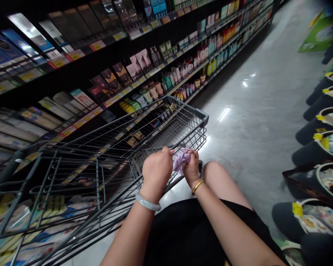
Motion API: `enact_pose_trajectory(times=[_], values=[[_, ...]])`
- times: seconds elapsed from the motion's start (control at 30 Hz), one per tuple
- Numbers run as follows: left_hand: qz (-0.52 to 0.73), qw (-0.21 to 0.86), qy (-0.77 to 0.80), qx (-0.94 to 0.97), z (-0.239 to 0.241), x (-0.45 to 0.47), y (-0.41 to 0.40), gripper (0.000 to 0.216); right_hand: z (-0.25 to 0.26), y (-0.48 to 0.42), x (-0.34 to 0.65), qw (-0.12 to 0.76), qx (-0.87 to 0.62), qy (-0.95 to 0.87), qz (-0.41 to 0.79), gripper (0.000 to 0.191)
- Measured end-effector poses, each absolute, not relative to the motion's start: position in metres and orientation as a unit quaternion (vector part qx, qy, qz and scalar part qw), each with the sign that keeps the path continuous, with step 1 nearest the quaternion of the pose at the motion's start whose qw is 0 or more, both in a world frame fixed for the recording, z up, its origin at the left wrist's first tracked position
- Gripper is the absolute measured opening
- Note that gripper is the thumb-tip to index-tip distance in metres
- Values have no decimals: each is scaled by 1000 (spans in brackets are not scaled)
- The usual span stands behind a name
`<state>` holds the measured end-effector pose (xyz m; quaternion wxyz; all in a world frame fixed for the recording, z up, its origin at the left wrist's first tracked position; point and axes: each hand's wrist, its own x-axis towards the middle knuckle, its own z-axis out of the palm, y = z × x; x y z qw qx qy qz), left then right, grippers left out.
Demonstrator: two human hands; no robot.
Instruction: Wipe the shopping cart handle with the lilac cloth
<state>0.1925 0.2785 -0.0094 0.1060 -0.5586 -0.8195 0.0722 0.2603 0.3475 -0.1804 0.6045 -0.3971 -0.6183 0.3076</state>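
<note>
A crumpled light-purple cloth (pixel 181 161) is bunched in my right hand (pixel 191 168), its fingers closed around it at the side of a grey wire shopping cart (pixel 180 105). My left hand (pixel 157 170) is closed in a fist just left of the cloth, over the cart's near top rail. Its curled fingers face away from me, so what they grip is hidden. A pale bangle (pixel 148 203) circles my left wrist and a gold bracelet (pixel 197 187) my right. The cart stands at an angle in front of me, and shelves show through its wires.
Shelves of boxes and bottles (pixel 180 74) run along the left, close to the cart. Dark round bins (pixel 308 151) with yellow tags line the right side. Between them lies a shiny grey floor (pixel 246 122). A green display (pixel 319 33) stands farther back.
</note>
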Motion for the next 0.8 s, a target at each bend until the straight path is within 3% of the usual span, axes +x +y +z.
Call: enact_pose_trajectory(times=[0.23, 0.43, 0.67, 0.8], values=[[83, 94, -776, -618, 2, 195, 297, 40, -131, 360, 270, 629, -369, -615, 300, 30], [52, 64, -776, -625, -5, 212, 343, 36, -172, 377, 270, 610, -421, -604, 293, 28], [14, 77, -781, -620, -19, 224, 363, 38, -137, 390, 280, 645, -404, -577, 295, 17], [23, 75, -794, -603, -20, 224, 363, 41, -161, 401, 279, 613, -437, -585, 302, 24]])
